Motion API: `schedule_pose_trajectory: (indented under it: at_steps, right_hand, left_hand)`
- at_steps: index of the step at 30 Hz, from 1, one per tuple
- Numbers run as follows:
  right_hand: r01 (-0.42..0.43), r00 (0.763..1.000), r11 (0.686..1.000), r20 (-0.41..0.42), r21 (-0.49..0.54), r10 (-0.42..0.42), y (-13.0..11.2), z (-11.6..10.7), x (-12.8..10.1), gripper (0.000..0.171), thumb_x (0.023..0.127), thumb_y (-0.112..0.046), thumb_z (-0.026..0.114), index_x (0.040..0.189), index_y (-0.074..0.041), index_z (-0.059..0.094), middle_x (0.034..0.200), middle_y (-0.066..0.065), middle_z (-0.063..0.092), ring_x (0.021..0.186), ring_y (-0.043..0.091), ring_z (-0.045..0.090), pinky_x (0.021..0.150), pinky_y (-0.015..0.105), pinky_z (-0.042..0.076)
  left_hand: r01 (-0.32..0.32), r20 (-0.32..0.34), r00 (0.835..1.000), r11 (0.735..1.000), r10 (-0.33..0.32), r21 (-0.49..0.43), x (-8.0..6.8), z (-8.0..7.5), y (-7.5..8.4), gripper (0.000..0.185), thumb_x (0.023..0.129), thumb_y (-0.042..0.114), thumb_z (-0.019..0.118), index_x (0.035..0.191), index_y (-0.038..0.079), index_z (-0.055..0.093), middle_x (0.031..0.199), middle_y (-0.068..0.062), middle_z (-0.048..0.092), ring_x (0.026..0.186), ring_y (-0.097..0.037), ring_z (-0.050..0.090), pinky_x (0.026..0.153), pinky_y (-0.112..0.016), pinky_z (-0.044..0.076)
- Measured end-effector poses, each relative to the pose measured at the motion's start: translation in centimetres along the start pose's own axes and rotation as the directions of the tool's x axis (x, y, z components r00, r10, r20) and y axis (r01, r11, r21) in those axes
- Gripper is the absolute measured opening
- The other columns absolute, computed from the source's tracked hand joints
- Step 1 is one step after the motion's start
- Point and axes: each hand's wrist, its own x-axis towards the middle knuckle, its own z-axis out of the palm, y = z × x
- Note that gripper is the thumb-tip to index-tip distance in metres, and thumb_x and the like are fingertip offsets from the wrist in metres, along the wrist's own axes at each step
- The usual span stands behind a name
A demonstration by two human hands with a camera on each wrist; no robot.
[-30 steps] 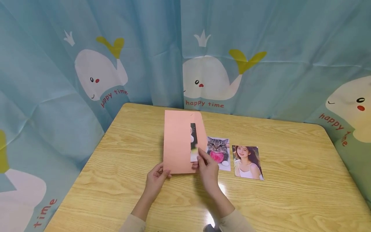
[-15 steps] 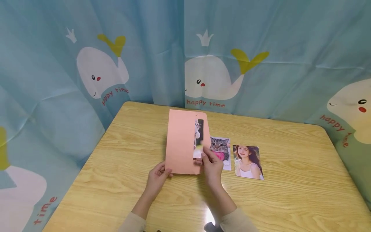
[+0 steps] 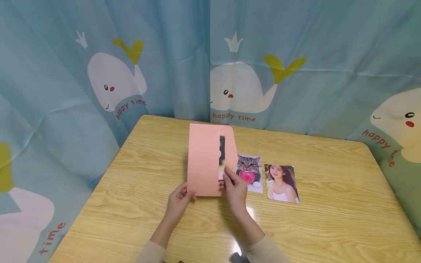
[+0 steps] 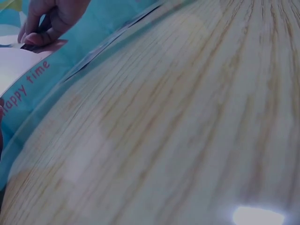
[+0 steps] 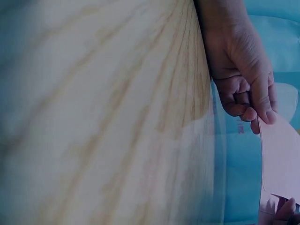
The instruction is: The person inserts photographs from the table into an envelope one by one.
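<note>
A pink envelope (image 3: 204, 160) is raised over the table in the head view, its open side to the right. My left hand (image 3: 179, 202) pinches its lower left corner; the right wrist view shows that thumb and fingers (image 5: 268, 115) on the corner. A photo (image 3: 222, 153) of a black-and-white animal sticks out of the opening as a narrow strip, the rest hidden inside the envelope. My right hand (image 3: 235, 186) pinches the photo's lower right edge between thumb and fingers. In the left wrist view the right hand (image 4: 56, 21) shows at the upper left.
Just right of the envelope, a tabby cat photo (image 3: 248, 173) lies flat, partly covered by envelope and hand. Beside it lies a portrait photo (image 3: 282, 183) of a person. The wooden table (image 3: 335, 204) ends at a blue whale-print curtain (image 3: 177, 65) behind.
The animal photo slid partway out to the right half a second ago, then back left with my right hand, so less of it shows now. The left hand keeps its grip on the envelope.
</note>
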Motion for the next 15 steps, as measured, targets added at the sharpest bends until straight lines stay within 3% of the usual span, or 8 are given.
schedule_pose_trajectory:
  at_steps: [3, 11, 15]
  right_hand:
    - [0.016, 0.999, 1.000, 0.031, -0.027, -0.015, -0.04, 0.04, -0.15, 0.029, 0.091, 0.003, 0.058, 0.120, 0.002, 0.062, 0.075, 0.011, 0.063, 0.057, 0.006, 0.059, 0.053, 0.023, 0.056]
    - [0.182, 0.982, 0.966, 0.083, -0.181, -0.170, 0.16, 0.06, -0.47, 0.026, 0.088, 0.004, 0.062, 0.113, 0.002, 0.066, 0.075, 0.022, 0.058, 0.055, 0.009, 0.056, 0.050, 0.027, 0.054]
    - [0.203, 0.979, 0.945, 0.070, -0.258, -0.191, 0.19, -0.14, -0.52, 0.024, 0.088, 0.000, 0.063, 0.112, -0.001, 0.068, 0.079, 0.017, 0.061, 0.061, 0.005, 0.054, 0.051, 0.018, 0.049]
  left_hand:
    - [0.009, -0.017, 1.000, 1.000, -0.008, 0.004, 0.03, 0.00, 0.07, 0.032, 0.093, 0.014, 0.061, 0.119, -0.004, 0.055, 0.090, 0.000, 0.065, 0.076, -0.009, 0.064, 0.075, -0.021, 0.055]
    - [0.054, -0.040, 0.998, 0.998, -0.055, -0.034, 0.24, -0.02, 0.29, 0.035, 0.092, 0.016, 0.062, 0.120, -0.004, 0.055, 0.092, -0.005, 0.065, 0.076, -0.010, 0.064, 0.075, -0.021, 0.055]
    - [0.056, -0.044, 0.997, 0.998, -0.058, -0.042, 0.24, 0.02, 0.28, 0.035, 0.092, 0.014, 0.062, 0.120, -0.005, 0.055, 0.091, -0.004, 0.065, 0.076, -0.010, 0.064, 0.074, -0.021, 0.055]
